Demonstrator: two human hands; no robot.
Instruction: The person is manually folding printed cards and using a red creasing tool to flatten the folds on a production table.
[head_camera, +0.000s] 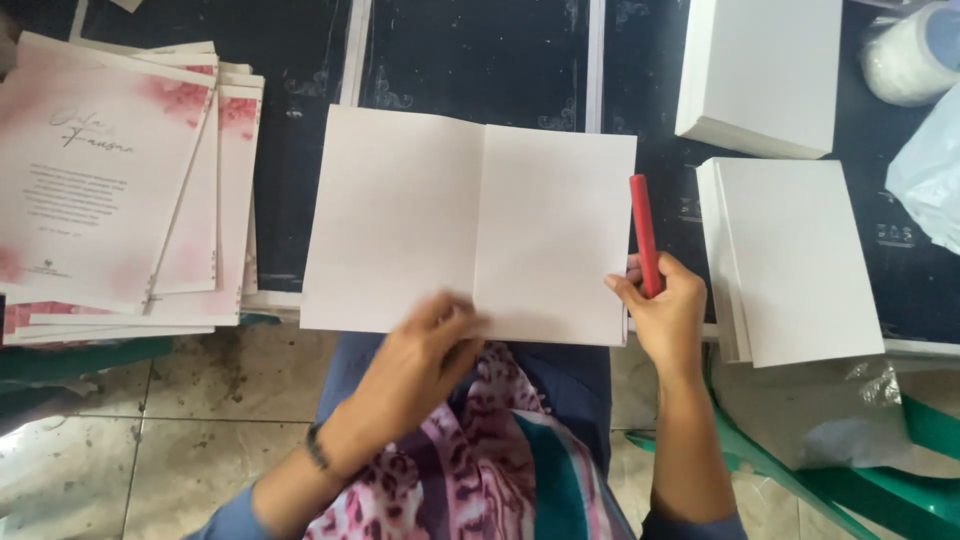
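Both hands on an opened white card at the edge of the dark counter.

The left hand (425, 350) lies on the lower edge of the folded white card (470, 225), its fingers (450, 310) curled loosely and pressing down near the centre crease, gripping nothing. The right hand (665, 310) pinches the card's lower right corner with its thumb while its fingers clasp a red stick (644, 232) that points up along the card's right edge. Just right of that hand sits a stack of blank white cards (800, 260), with a second white stack (765, 70) above it. Well left of the left hand lies a pile of pink floral printed cards (120, 180) on the counter (480, 60).
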